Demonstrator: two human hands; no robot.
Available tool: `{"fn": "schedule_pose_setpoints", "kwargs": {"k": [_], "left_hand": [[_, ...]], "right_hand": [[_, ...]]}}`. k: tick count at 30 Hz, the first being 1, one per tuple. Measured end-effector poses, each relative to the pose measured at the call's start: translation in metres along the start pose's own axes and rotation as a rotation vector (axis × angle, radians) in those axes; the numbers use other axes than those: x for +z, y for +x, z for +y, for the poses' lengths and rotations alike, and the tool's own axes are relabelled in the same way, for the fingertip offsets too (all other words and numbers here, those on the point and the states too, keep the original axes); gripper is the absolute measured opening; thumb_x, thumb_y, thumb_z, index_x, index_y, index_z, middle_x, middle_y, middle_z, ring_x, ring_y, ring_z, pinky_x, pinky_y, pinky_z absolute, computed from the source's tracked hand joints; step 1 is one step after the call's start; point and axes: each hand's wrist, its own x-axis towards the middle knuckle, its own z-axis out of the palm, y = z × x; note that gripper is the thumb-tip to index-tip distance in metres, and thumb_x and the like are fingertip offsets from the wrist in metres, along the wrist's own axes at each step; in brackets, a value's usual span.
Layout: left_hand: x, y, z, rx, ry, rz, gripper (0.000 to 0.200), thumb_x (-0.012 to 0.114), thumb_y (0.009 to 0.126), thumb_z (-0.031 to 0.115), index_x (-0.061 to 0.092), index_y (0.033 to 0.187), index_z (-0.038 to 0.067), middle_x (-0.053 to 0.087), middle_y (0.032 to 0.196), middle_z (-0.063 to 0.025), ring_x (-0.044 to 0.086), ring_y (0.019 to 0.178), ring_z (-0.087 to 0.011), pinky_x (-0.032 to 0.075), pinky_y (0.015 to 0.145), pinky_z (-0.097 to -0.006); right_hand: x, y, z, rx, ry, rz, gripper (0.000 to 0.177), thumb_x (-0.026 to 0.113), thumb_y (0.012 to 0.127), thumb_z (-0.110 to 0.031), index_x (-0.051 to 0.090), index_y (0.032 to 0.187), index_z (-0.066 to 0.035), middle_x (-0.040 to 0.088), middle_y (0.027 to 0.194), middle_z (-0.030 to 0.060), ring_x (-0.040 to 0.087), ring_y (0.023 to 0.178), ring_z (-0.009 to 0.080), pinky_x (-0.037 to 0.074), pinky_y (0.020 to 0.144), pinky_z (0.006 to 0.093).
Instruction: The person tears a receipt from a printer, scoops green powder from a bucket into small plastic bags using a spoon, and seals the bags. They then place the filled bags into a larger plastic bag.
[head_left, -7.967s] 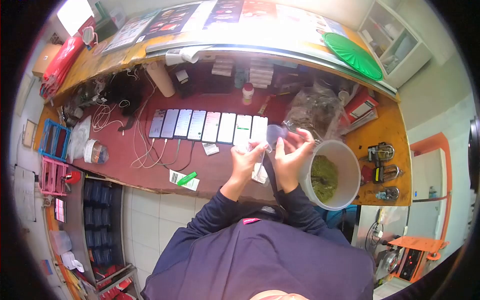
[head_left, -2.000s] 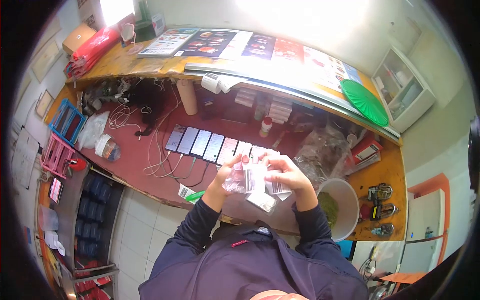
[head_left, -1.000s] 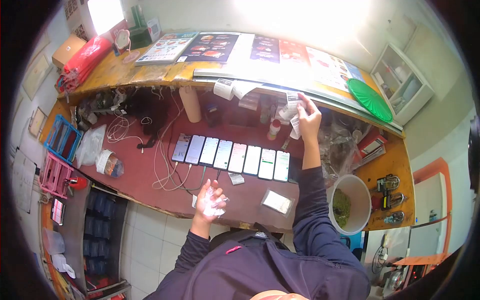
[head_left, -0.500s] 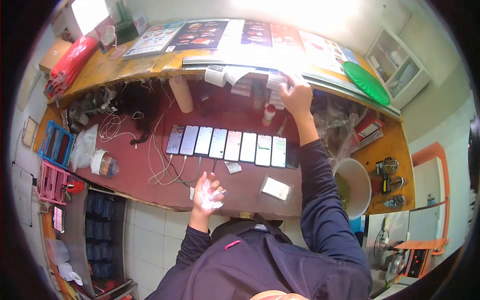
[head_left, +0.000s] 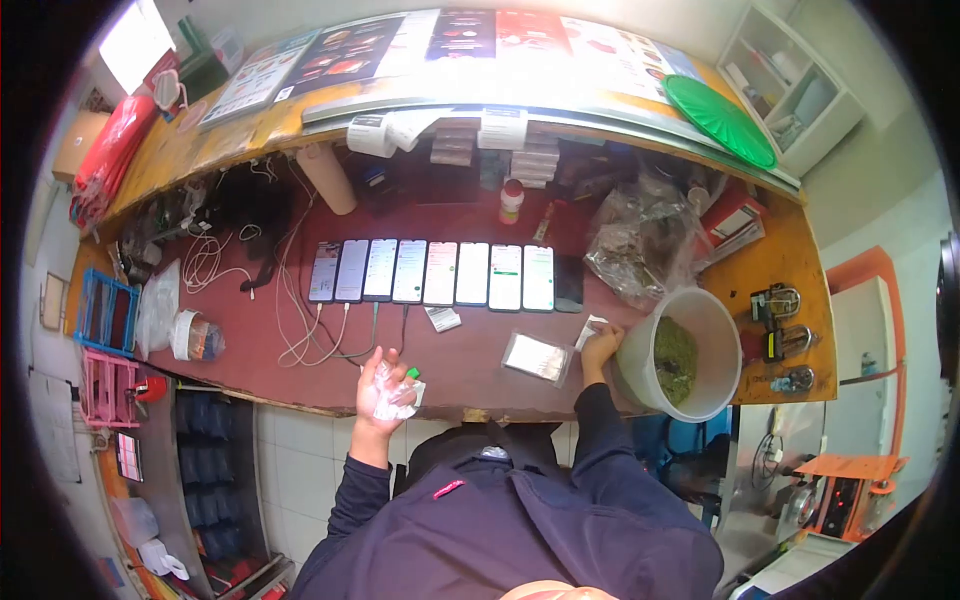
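My left hand is half curled, palm up, around a crumpled translucent white plastic bag at the front of the counter. A small bright green bit shows beside its fingertips. Farther right, my right hand pinches a small white paper slip low over the counter. Close beside it stands a whitish plastic bucket holding a green shredded or powdery material. A flat clear packet with white contents lies just left of that hand. Several phones with lit screens form a row behind.
White cables run to the phones at left. Paper strips hang from the shelf edge above. A red-capped bottle, a clear plastic bag and a paper slip are on the counter. A green lid lies up on the shelf.
My right hand has come down from the hanging paper strips to the counter beside the bucket, with a slip now visible in it. My left hand stays around the plastic bag. The view has shifted.
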Motion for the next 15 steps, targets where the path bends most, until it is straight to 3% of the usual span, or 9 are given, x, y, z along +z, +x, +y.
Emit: {"fn": "schedule_pose_setpoints", "kwargs": {"k": [4,6,8,12,14,15], "left_hand": [[0.006,0.013,-0.009,-0.026,0.106,0.090,0.038,0.043,0.100,0.041,0.068,0.101,0.012,0.039,0.059,0.0020,0.036,0.047,-0.0115,0.031,0.040,-0.0273],[0.016,0.020,-0.015,-0.040,0.151,0.076,0.038,0.044,0.100,0.042,0.067,0.102,0.012,0.039,0.059,0.0022,0.037,0.048,-0.0116,0.032,0.041,-0.0272],[0.028,0.025,-0.023,-0.050,0.195,0.058,0.038,0.044,0.100,0.042,0.067,0.102,0.011,0.039,0.059,0.0024,0.039,0.048,-0.0116,0.033,0.041,-0.0270],[0.050,0.032,-0.049,0.112,0.414,0.217,0.040,0.048,0.098,0.044,0.065,0.106,0.009,0.046,0.064,0.0031,0.040,0.049,-0.0083,0.036,0.045,-0.0238],[0.054,0.039,-0.059,0.374,1.084,0.219,0.043,0.056,0.094,0.045,0.063,0.110,0.006,0.047,0.069,0.0063,0.043,0.051,-0.0064,0.038,0.047,-0.0225],[0.071,0.037,-0.061,0.323,1.218,0.134,0.041,0.066,0.089,0.035,0.062,0.117,0.005,0.052,0.079,0.0057,0.050,0.062,-0.0062,0.043,0.056,-0.0221]], "right_hand": [[0.022,0.011,0.011,0.090,0.022,0.130,0.026,0.055,0.071,0.008,0.071,0.084,-0.007,0.053,0.099,0.0175,0.052,0.093,0.0339,0.041,0.088,0.0401],[0.030,0.024,0.010,0.072,-0.031,0.108,0.023,0.058,0.071,0.007,0.071,0.085,-0.007,0.051,0.100,0.0177,0.051,0.094,0.0336,0.042,0.086,0.0399],[0.034,0.032,0.000,0.038,0.136,0.074,0.018,0.064,0.071,0.004,0.069,0.084,-0.006,0.051,0.102,0.0170,0.051,0.095,0.0324,0.043,0.084,0.0388],[0.021,0.036,-0.022,0.112,0.104,0.024,0.019,0.067,0.071,0.003,0.068,0.088,-0.006,0.053,0.098,0.0140,0.054,0.094,0.0301,0.045,0.085,0.0369],[0.006,0.037,-0.052,0.006,-0.047,0.142,0.022,0.068,0.072,0.002,0.067,0.093,-0.006,0.056,0.096,0.0119,0.058,0.092,0.0263,0.048,0.081,0.0337],[-0.014,0.037,-0.080,-0.001,-0.043,0.136,0.022,0.068,0.072,0.002,0.067,0.093,-0.006,0.056,0.096,0.0119,0.058,0.092,0.0263,0.048,0.081,0.0337]]}}
